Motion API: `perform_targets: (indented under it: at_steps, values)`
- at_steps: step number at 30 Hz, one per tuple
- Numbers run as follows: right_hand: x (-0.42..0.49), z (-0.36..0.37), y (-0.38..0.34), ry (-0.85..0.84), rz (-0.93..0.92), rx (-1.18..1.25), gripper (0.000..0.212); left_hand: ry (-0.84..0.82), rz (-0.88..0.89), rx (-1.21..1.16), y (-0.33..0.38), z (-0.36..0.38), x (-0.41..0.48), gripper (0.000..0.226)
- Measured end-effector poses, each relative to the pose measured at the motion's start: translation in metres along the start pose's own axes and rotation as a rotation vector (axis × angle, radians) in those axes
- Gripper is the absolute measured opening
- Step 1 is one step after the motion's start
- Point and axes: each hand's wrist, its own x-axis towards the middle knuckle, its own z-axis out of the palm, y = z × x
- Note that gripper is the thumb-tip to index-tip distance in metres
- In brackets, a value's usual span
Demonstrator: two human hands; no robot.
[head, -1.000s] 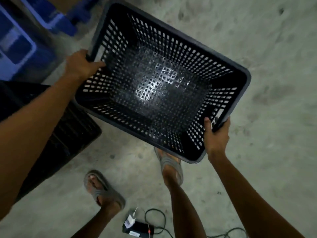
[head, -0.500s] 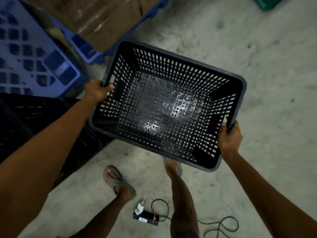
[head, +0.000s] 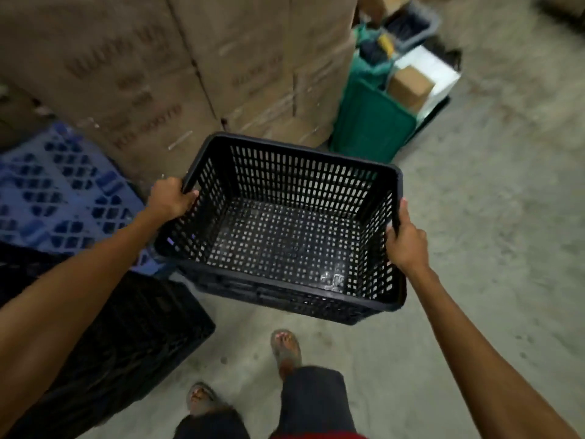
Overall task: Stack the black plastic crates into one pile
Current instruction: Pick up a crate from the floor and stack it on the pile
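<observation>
I hold an empty black plastic crate (head: 285,242) with perforated walls in the air in front of me, above the concrete floor. My left hand (head: 169,198) grips its left rim and my right hand (head: 406,242) grips its right rim. The crate is roughly level, its open side up. A second black crate (head: 133,337) stands on the floor at the lower left, partly hidden by my left forearm.
Blue plastic pallets (head: 57,198) lie at the left. Tall stacked cardboard boxes (head: 177,64) rise behind them. A green bin (head: 370,122) with small boxes sits at the back right. My sandalled feet (head: 285,350) stand on the grey concrete floor (head: 490,217).
The view has tilted upward, bringing the cardboard boxes and green bin into sight. The crate has levelled out and been carried forward, with both hands still gripping its rims.
</observation>
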Motion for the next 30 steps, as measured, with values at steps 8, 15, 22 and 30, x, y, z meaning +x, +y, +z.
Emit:
perform_targets:
  at_steps: [8, 15, 22, 30]
  values:
    - [0.062, -0.151, -0.106, -0.154, -0.096, -0.229, 0.075, 0.147, 0.206, 0.158, 0.04, -0.163, -0.044, 0.069]
    - [0.054, -0.26, -0.2, -0.123, -0.226, -0.427, 0.044, 0.173, 0.227, 0.251, 0.047, -0.288, -0.101, 0.058]
    - [0.029, -0.352, -0.28, -0.101, -0.298, -0.439, 0.023, 0.237, 0.196, 0.259, 0.041, -0.406, -0.168, 0.052]
    - [-0.016, -0.421, -0.372, 0.05, -0.45, -0.407, 0.03, 0.416, 0.123, 0.177, 0.003, -0.504, -0.264, 0.062]
